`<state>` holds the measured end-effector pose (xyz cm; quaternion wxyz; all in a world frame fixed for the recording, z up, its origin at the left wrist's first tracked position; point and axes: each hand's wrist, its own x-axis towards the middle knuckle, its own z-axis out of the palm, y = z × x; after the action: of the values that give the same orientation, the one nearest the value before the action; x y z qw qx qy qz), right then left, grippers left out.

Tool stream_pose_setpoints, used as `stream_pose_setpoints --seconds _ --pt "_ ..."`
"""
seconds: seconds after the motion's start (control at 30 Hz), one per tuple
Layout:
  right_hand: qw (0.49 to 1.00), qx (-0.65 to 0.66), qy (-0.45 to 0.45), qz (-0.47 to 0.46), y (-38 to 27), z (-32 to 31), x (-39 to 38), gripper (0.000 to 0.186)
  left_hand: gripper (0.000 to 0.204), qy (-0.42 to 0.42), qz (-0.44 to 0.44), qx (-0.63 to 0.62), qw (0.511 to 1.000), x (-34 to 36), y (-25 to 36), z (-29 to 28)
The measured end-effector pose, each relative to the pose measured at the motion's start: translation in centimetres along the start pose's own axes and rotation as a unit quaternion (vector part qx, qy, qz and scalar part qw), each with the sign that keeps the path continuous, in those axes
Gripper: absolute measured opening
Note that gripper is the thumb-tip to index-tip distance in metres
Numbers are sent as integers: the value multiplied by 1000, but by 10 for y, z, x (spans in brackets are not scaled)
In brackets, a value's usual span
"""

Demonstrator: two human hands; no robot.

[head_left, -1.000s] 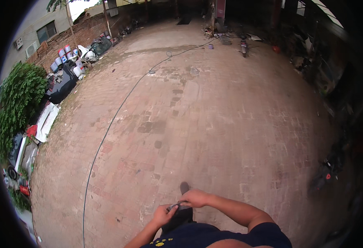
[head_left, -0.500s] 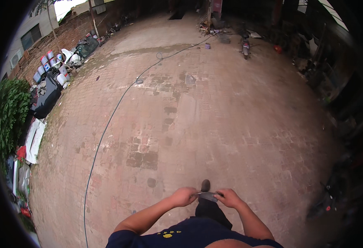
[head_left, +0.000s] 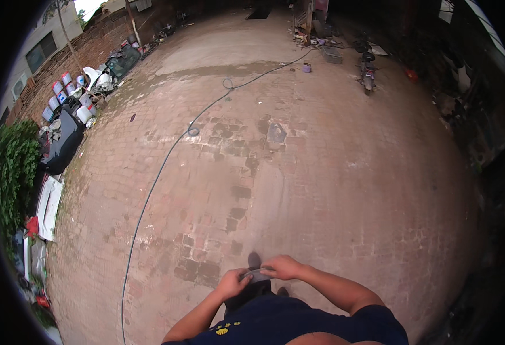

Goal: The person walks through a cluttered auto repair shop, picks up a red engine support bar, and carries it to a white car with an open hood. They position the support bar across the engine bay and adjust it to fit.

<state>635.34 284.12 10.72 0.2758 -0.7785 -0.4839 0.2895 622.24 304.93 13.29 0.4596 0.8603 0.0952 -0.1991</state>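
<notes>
In front of my body, a thin grey sheet (head_left: 258,276) stretches between my two hands; its exact kind is too small to make out. My left hand (head_left: 233,283) is closed on its left end. My right hand (head_left: 283,267) grips the other end, slightly farther from my body. Below the sheet, my dark trousers and one dark shoe (head_left: 254,260) show against the brick paving.
A long hose (head_left: 160,168) with small loops runs along the paving to my left. Paint buckets (head_left: 58,89), a dark car bumper (head_left: 65,141) and white panels (head_left: 49,207) line the left side. A scooter (head_left: 367,75) and a purple bucket (head_left: 306,68) stand ahead.
My hands have shifted left in the view, still holding the grey sheet, with the right now farther forward than the left. The scooter and hose appear nearer, and my other shoe shows.
</notes>
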Motion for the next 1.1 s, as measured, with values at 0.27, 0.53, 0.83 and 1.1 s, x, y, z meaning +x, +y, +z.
stream_pose_setpoints --seconds 0.27,0.53,0.83,1.1 --pt "993 -28 101 55 161 -137 154 19 24 91 138 -13 986 273 -19 -90" --pt "982 -7 133 132 236 -346 281 22 18 30 307 126 943 497 69 -299" --pt "988 49 143 38 369 -461 580 27 31 150 92 32 984 703 23 -473" --pt "990 136 -17 -28 385 -621 820 35 72 266 145 207 930 812 77 -641"
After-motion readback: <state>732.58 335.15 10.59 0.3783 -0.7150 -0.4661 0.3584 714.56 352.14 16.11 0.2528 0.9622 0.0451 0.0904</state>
